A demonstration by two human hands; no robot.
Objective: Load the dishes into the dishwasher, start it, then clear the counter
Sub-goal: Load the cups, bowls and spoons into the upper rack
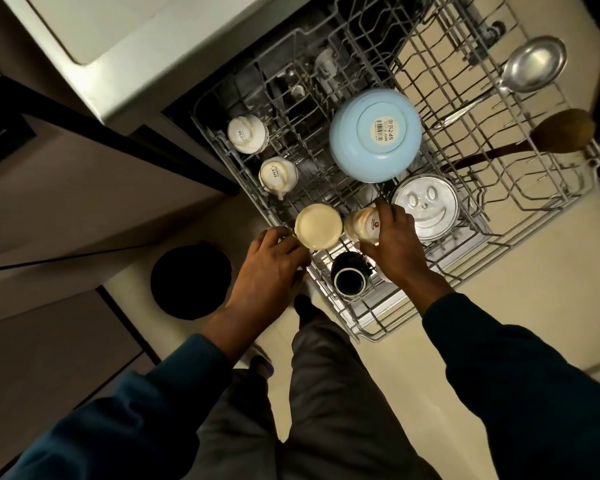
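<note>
Loading step, pulled-out grey wire upper rack [430, 306]. Right hand [395, 244] grip curled over small cream cup with red logo [361, 225], upside down, near rack's front edge, just beside smiley-embossed steel lid [426, 206]. Left hand [271, 261] grip closed at side of inverted cream cup [317, 226], at front-left edge; handle probably pinched, can't confirm. Dark blue mug [349, 278] between both wrists. Next: seat both cups on tines, let go, fetch remaining dishes.
</note>
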